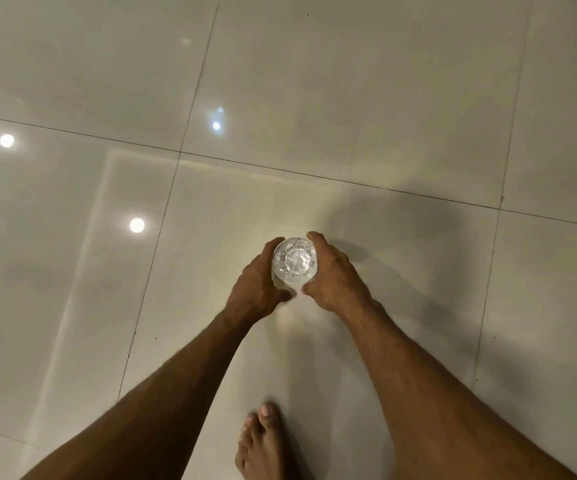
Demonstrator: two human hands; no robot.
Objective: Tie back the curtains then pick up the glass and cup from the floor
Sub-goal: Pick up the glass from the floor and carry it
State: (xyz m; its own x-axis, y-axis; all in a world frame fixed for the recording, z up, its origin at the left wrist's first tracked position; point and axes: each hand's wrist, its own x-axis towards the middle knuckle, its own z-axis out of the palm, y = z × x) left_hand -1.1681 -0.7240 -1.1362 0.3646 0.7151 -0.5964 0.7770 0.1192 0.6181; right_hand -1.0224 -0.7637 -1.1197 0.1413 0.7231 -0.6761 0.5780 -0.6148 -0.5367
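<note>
My left hand (257, 282) and right hand (335, 271) wrap the glass (294, 260); next, a steady lift, then the cup.

Floor (401, 81): glossy pale tiles.
Grout lines (198, 81): thin, dark, crossing between tiles.
Light reflections (137, 225): round bright spots, left side.
Foot (263, 441): bare, at bottom edge.
</note>
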